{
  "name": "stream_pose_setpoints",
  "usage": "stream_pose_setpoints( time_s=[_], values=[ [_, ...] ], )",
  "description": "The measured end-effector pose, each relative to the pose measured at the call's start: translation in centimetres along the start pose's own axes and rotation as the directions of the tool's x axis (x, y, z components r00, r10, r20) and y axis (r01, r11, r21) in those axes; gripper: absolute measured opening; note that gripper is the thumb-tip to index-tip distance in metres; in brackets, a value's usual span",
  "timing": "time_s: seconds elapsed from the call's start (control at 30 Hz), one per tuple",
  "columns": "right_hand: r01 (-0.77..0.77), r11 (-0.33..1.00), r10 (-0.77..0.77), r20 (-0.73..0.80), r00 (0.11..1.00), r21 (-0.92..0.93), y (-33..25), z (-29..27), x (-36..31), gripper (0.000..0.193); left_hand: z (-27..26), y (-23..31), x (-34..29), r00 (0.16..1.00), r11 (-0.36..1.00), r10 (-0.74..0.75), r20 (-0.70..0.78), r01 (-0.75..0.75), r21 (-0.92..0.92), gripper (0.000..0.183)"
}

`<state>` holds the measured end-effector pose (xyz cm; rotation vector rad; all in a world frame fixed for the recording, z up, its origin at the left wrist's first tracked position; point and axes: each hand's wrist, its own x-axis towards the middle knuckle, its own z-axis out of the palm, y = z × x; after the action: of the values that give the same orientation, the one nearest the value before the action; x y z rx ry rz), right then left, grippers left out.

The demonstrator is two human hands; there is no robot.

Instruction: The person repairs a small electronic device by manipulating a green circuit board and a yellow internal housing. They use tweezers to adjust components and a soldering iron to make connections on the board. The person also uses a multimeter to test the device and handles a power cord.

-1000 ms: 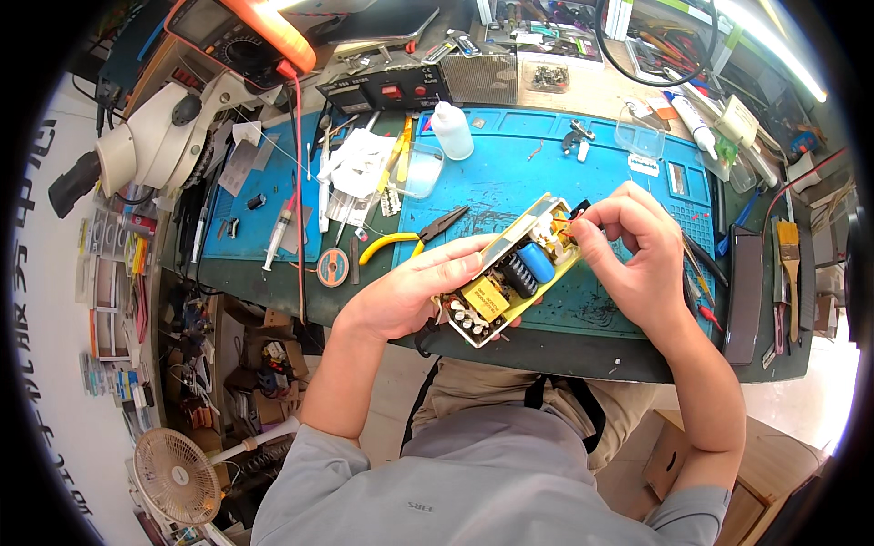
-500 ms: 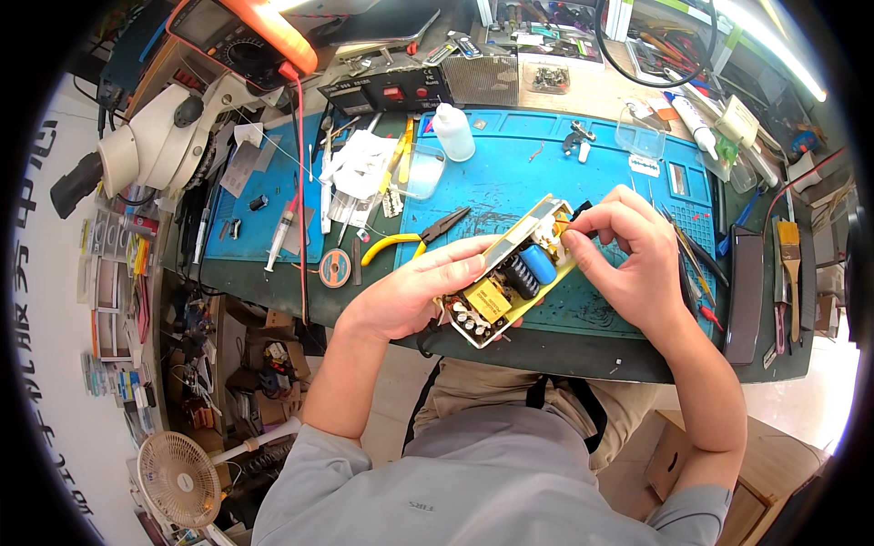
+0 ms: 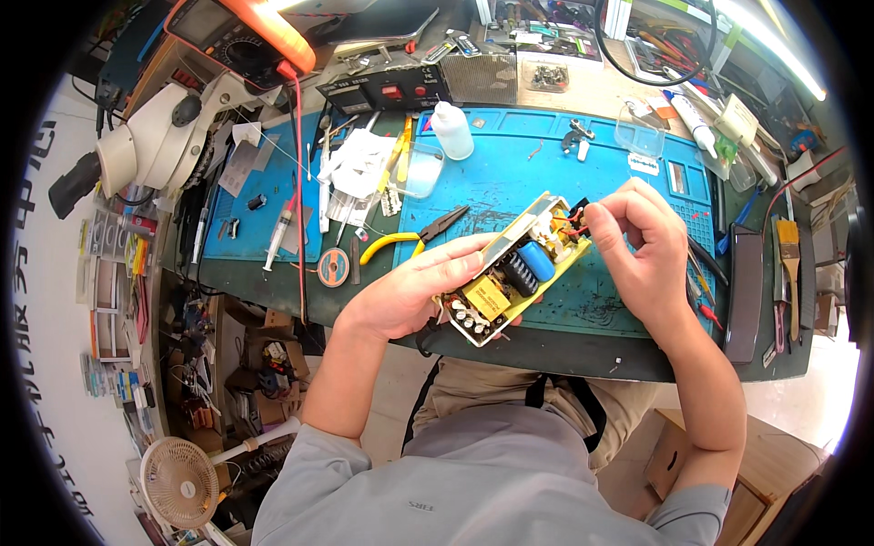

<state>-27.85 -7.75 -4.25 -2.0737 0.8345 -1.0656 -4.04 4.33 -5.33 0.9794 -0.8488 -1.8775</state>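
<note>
My left hand (image 3: 419, 287) grips an open power supply board (image 3: 557, 278) along its left side, tilted above the bench's front edge. On the board sit a yellow transformer (image 3: 487, 298), a black finned part and a blue capacitor (image 3: 538, 261). Red and black wires (image 3: 577, 217) stick out at its far right end. Beside them is my right hand (image 3: 645, 259), thumb and forefinger pinched together at the wires. What lies between those fingertips is too small to make out. Yellow-handled pliers (image 3: 417, 238) rest on the mat just left of the board.
A blue mat (image 3: 510, 173) covers much of the bench. A white bottle (image 3: 452, 132), a solder spool (image 3: 333, 267) and a syringe (image 3: 279, 235) stand or lie left of centre. Behind are a multimeter (image 3: 241, 41) and a microscope (image 3: 150, 141). Tweezers and a brush (image 3: 788, 264) lie at right.
My right hand has shifted a little right and away from the board's far end, uncovering red and black wires there. My left hand and the board stay nearly in place.
</note>
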Motion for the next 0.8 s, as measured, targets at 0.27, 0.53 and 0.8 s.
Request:
stream_pose_setpoints(
  time_s=[0.27, 0.53, 0.8],
  values=[
    [0.005, 0.998, -0.008, -0.051, 0.999, -0.056, 0.16, 0.07, 0.13, 0.014, -0.06, -0.12, -0.08, 1.0, 1.0, -0.011, -0.018, 0.01, -0.017, 0.091],
    [-0.004, 0.999, 0.001, -0.08, 0.997, -0.036, 0.42, 0.17, 0.1, 0.009, 0.06, 0.05, -0.09, 1.0, 1.0, -0.019, -0.012, 0.019, -0.003, 0.087],
    [0.04, 0.998, -0.044, -0.075, 0.996, -0.046, 0.93, 0.21, 0.02, 0.011, 0.34, 0.27, -0.02, 1.0, 1.0, -0.007, -0.012, 0.007, 0.005, 0.088]
  ],
)
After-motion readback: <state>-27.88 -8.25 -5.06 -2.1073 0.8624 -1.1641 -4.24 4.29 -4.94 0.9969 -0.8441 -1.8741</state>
